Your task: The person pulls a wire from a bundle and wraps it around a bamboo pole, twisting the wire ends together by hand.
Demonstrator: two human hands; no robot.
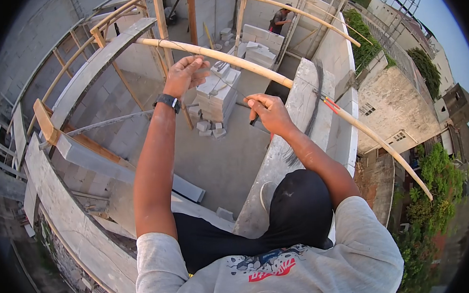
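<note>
Just below a long wooden pole [212, 52], my left hand [185, 76] is pinched on a thin, dark wire, with a watch on its wrist. The wire loops around the pole near the upright post [161, 27]. Lower and to the right, the fingers of my right hand [269, 111] are closed on what looks like the same wire's other end; the fine strand is hard to follow. Beside this hand, a bundle of dark tie wire [313, 106] lies over the concrete wall top [301, 88]. Red-handled pliers [331, 105] rest by the bundle and the pole.
Far below is a floor with stacked light blocks [219, 93]. A curved board [101, 74] and timber props stand at left. A person [279, 20] works in the back. Beyond the right-hand wall the ground drops away to trees [435, 180] and buildings.
</note>
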